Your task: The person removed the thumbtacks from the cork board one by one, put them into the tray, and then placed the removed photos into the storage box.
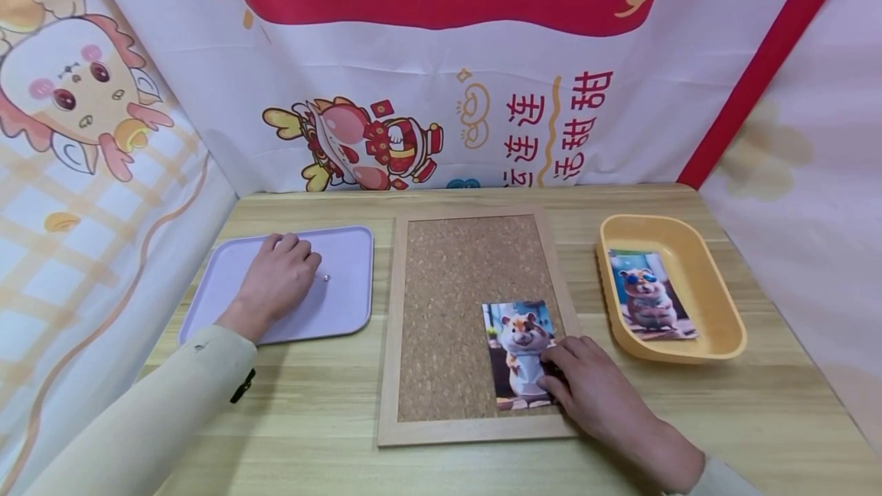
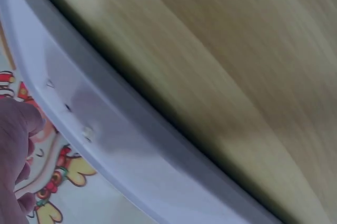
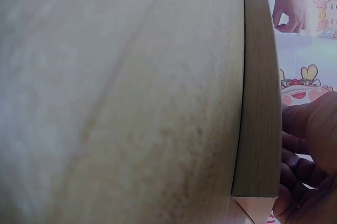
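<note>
My left hand [image 1: 279, 274] hovers over a lilac tray [image 1: 354, 312], fingers bent downward. Small shiny pieces lie in the tray near the fingertips; one clear piece [image 1: 327, 278] shows beside them, and the left wrist view shows a few more pieces [image 2: 87, 133], too blurred to name. No held thing is visible in that hand. At the lower right of a wood-framed cork board [image 1: 448, 358] lies a hamster photo [image 1: 520, 339]. My right hand [image 1: 613, 396] pinches its right edge with thumb and finger. In the right wrist view the fingers [image 3: 295, 129] are curled beside the board's frame.
To the right of the board stands a yellow plastic basket [image 1: 720, 289] with more photos inside, the top one a hamster photo [image 1: 648, 297] with sunglasses. All stand on a wood-grain table [image 1: 310, 419]. Behind hangs a printed cloth [image 1: 386, 60].
</note>
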Demonstrator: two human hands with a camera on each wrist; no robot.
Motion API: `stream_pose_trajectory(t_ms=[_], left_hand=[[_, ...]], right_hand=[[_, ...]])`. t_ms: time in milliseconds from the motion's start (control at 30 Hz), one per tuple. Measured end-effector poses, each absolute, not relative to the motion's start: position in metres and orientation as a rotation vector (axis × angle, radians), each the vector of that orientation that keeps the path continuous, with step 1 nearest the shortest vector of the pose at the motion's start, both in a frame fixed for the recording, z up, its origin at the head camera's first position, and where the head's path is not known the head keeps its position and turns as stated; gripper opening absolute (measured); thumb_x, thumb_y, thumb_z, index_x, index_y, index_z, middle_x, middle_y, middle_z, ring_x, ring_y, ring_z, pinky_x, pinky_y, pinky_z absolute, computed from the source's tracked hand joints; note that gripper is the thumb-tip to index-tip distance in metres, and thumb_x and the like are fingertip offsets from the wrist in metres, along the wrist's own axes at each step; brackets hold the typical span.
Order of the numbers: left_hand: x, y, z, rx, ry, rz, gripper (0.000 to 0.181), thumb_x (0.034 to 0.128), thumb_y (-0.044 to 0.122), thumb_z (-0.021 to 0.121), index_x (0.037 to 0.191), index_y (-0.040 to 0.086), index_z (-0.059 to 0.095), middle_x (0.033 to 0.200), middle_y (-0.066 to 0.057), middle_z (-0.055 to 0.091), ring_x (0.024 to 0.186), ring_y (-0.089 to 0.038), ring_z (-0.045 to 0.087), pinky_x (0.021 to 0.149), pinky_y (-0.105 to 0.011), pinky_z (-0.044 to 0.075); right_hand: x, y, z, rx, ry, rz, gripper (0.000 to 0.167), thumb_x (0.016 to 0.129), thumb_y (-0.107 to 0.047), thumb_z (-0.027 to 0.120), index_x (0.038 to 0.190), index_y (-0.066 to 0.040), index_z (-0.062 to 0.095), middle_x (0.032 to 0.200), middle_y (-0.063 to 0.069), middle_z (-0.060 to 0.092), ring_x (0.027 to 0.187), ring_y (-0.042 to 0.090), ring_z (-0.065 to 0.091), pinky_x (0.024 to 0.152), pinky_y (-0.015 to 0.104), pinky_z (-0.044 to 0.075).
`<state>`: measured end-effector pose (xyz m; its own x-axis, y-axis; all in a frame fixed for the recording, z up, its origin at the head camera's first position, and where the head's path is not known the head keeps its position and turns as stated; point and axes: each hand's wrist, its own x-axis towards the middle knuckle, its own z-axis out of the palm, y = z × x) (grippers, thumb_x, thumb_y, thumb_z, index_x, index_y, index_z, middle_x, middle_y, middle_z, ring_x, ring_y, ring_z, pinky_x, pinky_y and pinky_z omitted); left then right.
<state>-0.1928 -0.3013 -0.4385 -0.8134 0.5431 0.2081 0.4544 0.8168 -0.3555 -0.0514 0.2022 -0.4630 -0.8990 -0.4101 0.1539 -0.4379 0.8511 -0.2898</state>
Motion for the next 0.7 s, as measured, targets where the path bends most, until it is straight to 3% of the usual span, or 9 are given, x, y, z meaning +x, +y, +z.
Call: stream_pose_trajectory(t_ms=[167, 467, 700], left_hand=[[-0.188, -0.281, -0.433, -0.732, -2.676, 0.309, 0.016, 0.0955, 0.014, 0.071, 0.104, 0.0, 0.072, 0.102, -0.017, 0.068, 0.103, -0.04, 0.057, 0.103, -0.06, 0.047], [-0.17, -0.222, -0.421, -0.682, -2.598, 0.125, 0.016, 0.0959, 0.018, 0.067, 0.099, 0.004, 0.074, 0.099, -0.015, 0.071, 0.103, -0.038, 0.061, 0.097, -0.058, 0.051], [-0.142, -0.169, -0.413, -0.758, -2.608, -0.056, 0.012, 0.0945, 0.019, 0.07, 0.098, 0.008, 0.074, 0.103, -0.011, 0.071, 0.106, -0.035, 0.061, 0.093, -0.055, 0.054]], right_hand=[[-0.051, 0.203, -0.463, 0.674, -2.939, 0.5, 0.029, 0.093, -0.029, 0.082, 0.116, -0.012, 0.074, 0.107, -0.001, 0.068, 0.1, 0.016, 0.061, 0.088, 0.041, 0.057], [-0.054, 0.201, -0.46, 0.689, -2.989, 0.5, 0.029, 0.096, -0.03, 0.078, 0.119, -0.013, 0.073, 0.111, 0.0, 0.068, 0.103, 0.017, 0.062, 0.091, 0.042, 0.058], [-0.057, 0.204, -0.454, 0.68, -3.01, 0.554, 0.015, 0.102, -0.024, 0.071, 0.112, -0.015, 0.075, 0.107, -0.001, 0.07, 0.101, 0.017, 0.065, 0.09, 0.044, 0.059]])
